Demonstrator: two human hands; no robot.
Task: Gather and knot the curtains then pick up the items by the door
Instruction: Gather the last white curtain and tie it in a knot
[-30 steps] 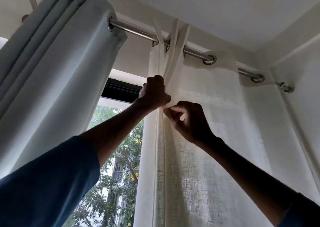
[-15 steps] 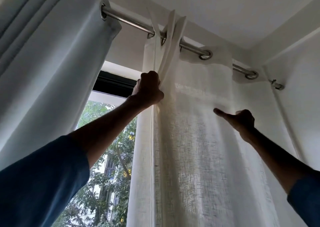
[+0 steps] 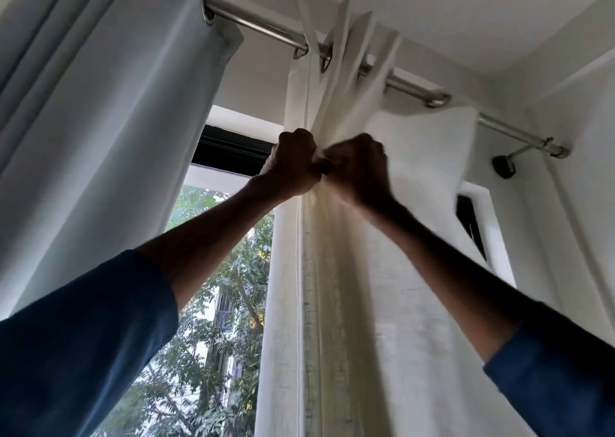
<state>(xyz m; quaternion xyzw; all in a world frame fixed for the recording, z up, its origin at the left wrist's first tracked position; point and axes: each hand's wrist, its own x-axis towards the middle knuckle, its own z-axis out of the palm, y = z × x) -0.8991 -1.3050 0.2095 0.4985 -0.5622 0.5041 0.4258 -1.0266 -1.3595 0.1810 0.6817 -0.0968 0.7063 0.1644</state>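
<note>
A sheer white curtain (image 3: 382, 303) hangs by metal rings from a steel rod (image 3: 259, 28). Its upper folds are bunched together just under the rod. My left hand (image 3: 293, 167) grips the bunched folds near the curtain's left edge. My right hand (image 3: 361, 168) is right beside it, fist against fist, gripping more folds pulled in from the right. A pale blue curtain (image 3: 109, 120) hangs gathered on the left of the same rod. No items or door are in view.
Between the two curtains the window (image 3: 216, 287) shows trees outside, under a dark frame bar (image 3: 233, 150). A rod bracket (image 3: 506, 167) is fixed to the wall at right, close to the room corner. The ceiling is just above the rod.
My right hand went out right along the sheer curtain, then came back to my left hand with more fabric. The rings slid left and the folds bunched tighter.
</note>
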